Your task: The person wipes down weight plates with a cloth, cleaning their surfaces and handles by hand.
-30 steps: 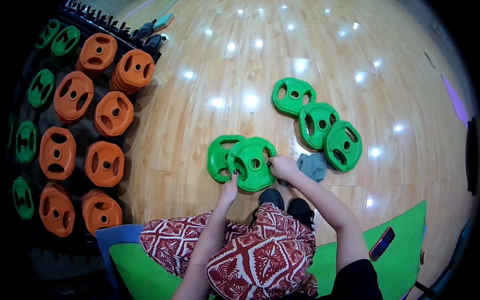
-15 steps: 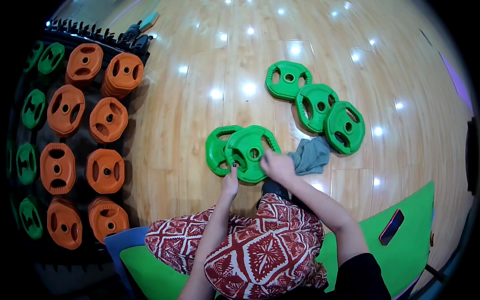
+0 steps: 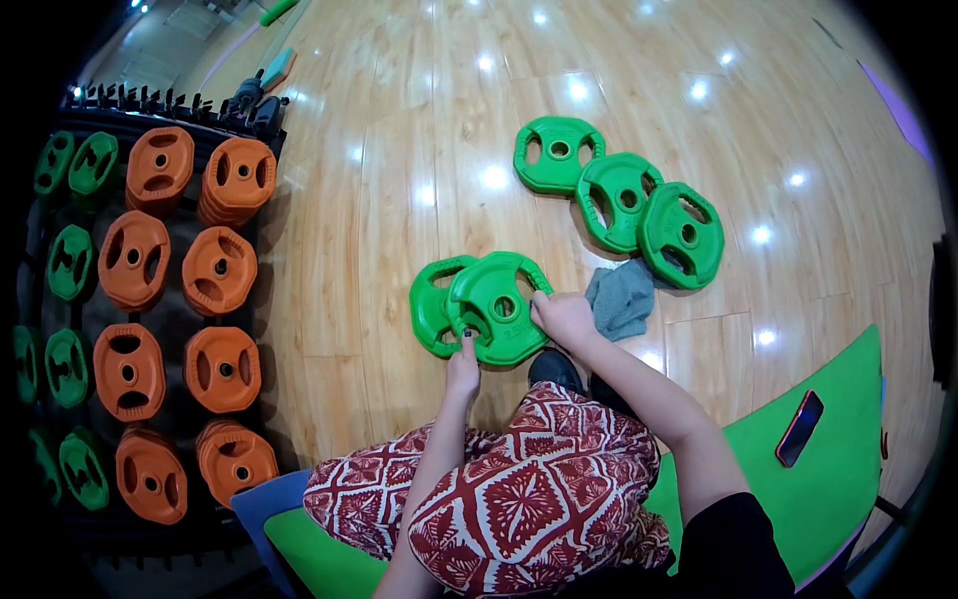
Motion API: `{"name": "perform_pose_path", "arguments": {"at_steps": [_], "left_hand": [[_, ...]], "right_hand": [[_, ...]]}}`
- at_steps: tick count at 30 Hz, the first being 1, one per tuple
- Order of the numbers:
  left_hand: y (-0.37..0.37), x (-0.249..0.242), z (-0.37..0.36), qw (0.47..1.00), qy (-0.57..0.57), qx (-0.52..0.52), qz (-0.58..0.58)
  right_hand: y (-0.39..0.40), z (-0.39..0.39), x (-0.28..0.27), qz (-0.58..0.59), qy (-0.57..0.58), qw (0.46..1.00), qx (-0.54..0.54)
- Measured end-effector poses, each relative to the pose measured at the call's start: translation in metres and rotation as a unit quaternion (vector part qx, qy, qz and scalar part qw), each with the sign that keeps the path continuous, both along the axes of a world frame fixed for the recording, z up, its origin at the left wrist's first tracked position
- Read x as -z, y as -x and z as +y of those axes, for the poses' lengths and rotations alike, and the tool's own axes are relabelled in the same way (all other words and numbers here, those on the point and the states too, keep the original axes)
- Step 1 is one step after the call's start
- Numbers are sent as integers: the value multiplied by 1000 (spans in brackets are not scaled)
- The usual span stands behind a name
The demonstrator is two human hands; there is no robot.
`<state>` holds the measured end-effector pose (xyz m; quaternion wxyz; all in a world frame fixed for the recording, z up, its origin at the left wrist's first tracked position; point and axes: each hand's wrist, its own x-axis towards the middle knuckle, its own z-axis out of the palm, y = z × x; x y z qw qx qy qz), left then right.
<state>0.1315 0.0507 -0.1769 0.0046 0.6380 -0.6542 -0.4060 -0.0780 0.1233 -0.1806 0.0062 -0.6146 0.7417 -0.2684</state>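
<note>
A green weight plate point(image 3: 514, 334) is held between my two hands, overlapping a second green plate point(image 3: 427, 317) at its left. My left hand point(image 3: 463, 361) grips its lower left part, the thumb on top by the handle slot. At its right edge, my right hand point(image 3: 564, 317) is closed round the rim. A crumpled grey cloth point(image 3: 621, 301) lies on the floor right of my right hand. Beyond it three green plates point(image 3: 559, 150), point(image 3: 611, 215), point(image 3: 701, 250) lie in an overlapping diagonal row.
On the left a black rack point(image 3: 180, 304) carries stacks of orange plates point(image 3: 130, 371) and green plates point(image 3: 70, 262). A green mat point(image 3: 748, 499) with a red-edged phone point(image 3: 800, 429) is at the lower right. Dark shoes point(image 3: 556, 369) are just below the held plate.
My right hand has moved slightly right, from the plate's face to its right rim. The view has shifted a little. My left hand keeps its hold.
</note>
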Motion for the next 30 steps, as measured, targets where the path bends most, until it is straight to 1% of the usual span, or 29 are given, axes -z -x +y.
{"name": "perform_pose_path", "arguments": {"at_steps": [2, 3, 5, 6, 7, 8, 9, 10, 11, 12, 13, 14, 15, 16, 18, 19, 20, 21, 22, 24, 25, 27, 28, 30], "left_hand": [[4, -5, -1, 1000, -19, -8, -3], [5, -7, -1, 999, -40, -19, -7], [6, -8, -1, 999, -33, -13, -3], [6, -11, 0, 1000, -28, -8, 0], [7, -14, -1, 1000, -24, -9, 3], [8, -17, -4, 999, -36, 20, -9], [8, -22, -6, 997, -49, 49, -20], [5, -16, -8, 998, -49, 48, -14], [2, -7, -11, 992, -8, 102, -66], [-1, 1, -15, 981, 34, 154, -116], [-2, 1, -20, 972, 29, 191, -130], [-14, 40, -34, 954, 130, 226, -150], [3, -10, -31, 969, -33, 182, -163], [25, -74, -36, 955, -196, 138, -172], [36, -102, -72, 929, -151, 251, -224], [39, -115, -94, 930, -46, 320, -178], [58, -167, -100, 897, 34, 386, -213], [77, -202, -109, 885, 54, 372, -274], [81, -215, -131, 871, 154, 406, -231], [97, -262, -138, 821, 282, 443, -224], [101, -276, -130, 824, 281, 441, -220], [115, -292, -115, 802, 291, 487, -186], [119, -285, -109, 806, 289, 483, -183], [112, -263, -93, 783, 256, 528, -209]], "right_hand": [[-6, -2, 0, 0, -45, 999, 27], [-7, -1, -1, 2, -44, 999, 29], [-7, -1, -2, -33, -64, 997, 37], [-5, -1, -4, -30, -60, 997, 37], [-1, -2, -6, -73, -81, 994, 17], [5, -4, -9, -114, -102, 988, -1], [9, -6, -18, -109, -100, 989, -1], [14, -5, -32, -146, -112, 983, -15], [19, -2, -48, -181, -126, 975, -31], [23, 1, -69, -168, -128, 977, -32], [27, 4, -94, -171, -126, 975, -62], [31, 7, -117, -173, -125, 973, -92], [37, 10, -136, -149, -129, 974, -109], [42, 15, -161, -114, -134, 978, -109], [58, 21, -199, -35, -145, 981, -122], [65, 23, -213, -2, -150, 980, -127], [72, 25, -223, 28, -154, 979, -131], [78, 27, -229, 67, -160, 975, -138], [82, 28, -241, 85, -178, 969, -146], [88, 21, -241, 122, -169, 965, -157], [89, 18, -234, 125, -172, 964, -159], [86, 3, -211, 94, -66, 988, -104], [82, -4, -193, 74, -51, 992, -86], [69, -15, -155, 36, -23, 998, -47]]}}
